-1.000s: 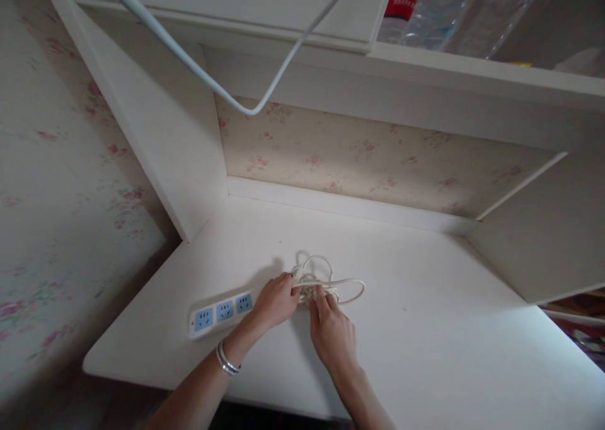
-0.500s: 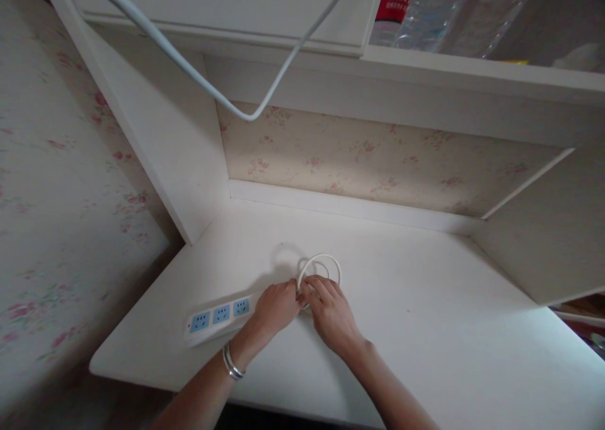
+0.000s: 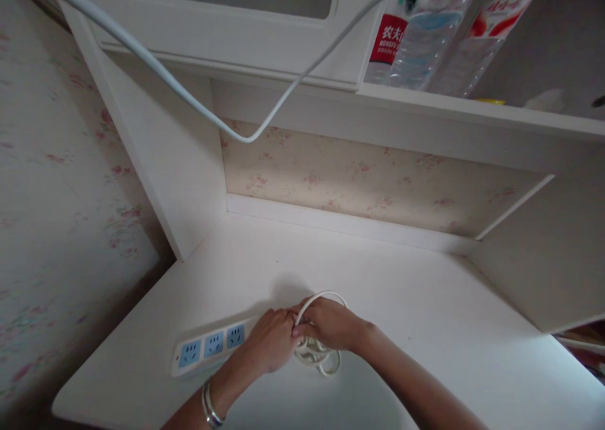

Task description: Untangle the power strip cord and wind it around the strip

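A white power strip with blue sockets lies on the white desk, its right end hidden behind my left hand. Its cream cord is gathered in loops just right of the strip. With fingers closed, my left hand grips the cord near the strip's end; a silver bangle circles that wrist. My right hand reaches across from the right, closed around the cord's loops, its fingertips meeting those of the left. One loop arches over the right hand's fingers, and more coils hang below it. The plug cannot be made out.
A thick pale cable dangles in front of the upper cabinet. Plastic bottles stand on the shelf at upper right. A side panel and floral wallpaper border the desk on the left.
My right hand has moved up and over the cord, turning so its fingers point left. Coils now show beneath it. The view has tilted up slightly, revealing more of the bottles.
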`<state>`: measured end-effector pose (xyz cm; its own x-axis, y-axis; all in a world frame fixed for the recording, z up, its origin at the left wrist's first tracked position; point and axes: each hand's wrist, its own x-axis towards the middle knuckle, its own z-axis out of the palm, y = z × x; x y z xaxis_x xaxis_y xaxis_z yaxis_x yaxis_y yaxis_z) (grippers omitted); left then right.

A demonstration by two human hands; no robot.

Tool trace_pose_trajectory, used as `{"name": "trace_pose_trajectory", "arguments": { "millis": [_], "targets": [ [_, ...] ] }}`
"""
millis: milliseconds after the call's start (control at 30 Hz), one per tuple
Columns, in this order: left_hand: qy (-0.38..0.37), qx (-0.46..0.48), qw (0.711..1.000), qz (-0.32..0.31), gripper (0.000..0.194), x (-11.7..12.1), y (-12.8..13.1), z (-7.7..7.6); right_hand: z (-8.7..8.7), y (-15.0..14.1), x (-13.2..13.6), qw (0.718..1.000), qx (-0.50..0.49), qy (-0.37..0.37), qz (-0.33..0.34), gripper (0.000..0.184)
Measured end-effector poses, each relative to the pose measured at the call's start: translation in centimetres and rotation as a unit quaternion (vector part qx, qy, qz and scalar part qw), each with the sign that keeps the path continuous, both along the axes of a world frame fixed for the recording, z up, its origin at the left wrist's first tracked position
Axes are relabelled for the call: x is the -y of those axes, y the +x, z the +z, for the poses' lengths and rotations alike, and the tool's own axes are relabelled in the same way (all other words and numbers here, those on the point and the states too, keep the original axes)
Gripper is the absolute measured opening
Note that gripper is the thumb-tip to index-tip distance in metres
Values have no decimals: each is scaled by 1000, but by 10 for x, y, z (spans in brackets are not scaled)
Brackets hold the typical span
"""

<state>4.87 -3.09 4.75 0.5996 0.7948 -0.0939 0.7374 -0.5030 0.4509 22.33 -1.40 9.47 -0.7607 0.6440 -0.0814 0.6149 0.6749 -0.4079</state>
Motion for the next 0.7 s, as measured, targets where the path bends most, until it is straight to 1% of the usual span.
{"name": "trace_pose_trajectory", "arguments": {
  "millis": [67,133,233,333,367,433,500,567,633,700],
  "targets": [
    [22,7,1000,-13,31,1,-3,2,3,2,1,1000,-6,-25,-15,28],
    [28,17,999,-27,31,2,-6,5,6,3,3,997,-40,-69,-20,30],
    [35,29,999,-20,41,6,-7,8,7,6,4,984,-87,-152,-46,35],
    [45,39,998,-20,50,7,-9,6,1,16,3,959,-113,-241,-97,43],
    [46,42,998,-18,51,6,-11,4,-2,21,4,946,-127,-274,-115,44],
    [51,34,998,8,52,3,-16,0,-5,33,6,918,-159,-328,-157,44],
    [64,13,997,42,53,0,-21,-5,-4,44,9,898,-185,-346,-199,42],
    [78,-3,996,52,55,-2,-24,-9,-1,52,13,891,-203,-340,-220,39],
    [90,-1,995,39,55,-2,-24,-10,2,58,17,882,-223,-337,-244,36],
    [102,5,995,19,52,-3,-23,-10,1,65,18,858,-253,-337,-294,34]
  ]
}}
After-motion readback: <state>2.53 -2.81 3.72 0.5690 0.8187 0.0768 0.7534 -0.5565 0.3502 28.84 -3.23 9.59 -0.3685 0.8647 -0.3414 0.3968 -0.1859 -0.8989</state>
